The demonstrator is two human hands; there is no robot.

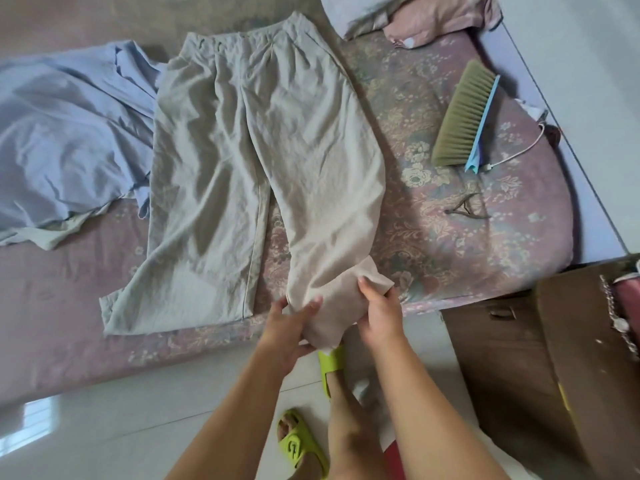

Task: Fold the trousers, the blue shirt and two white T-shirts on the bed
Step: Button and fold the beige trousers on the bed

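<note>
Across the bed [450, 237] the trousers [249, 161] lie unfolded, both hands [332, 323] gripping one hem, blue shirt [65, 140] untouched at left.

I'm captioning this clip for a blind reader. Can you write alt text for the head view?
Both hands, left and right, grip the hem of one leg of beige trousers spread flat on a floral bed. A crumpled blue shirt lies to their left; a brush and small pliers lie to their right.
</note>
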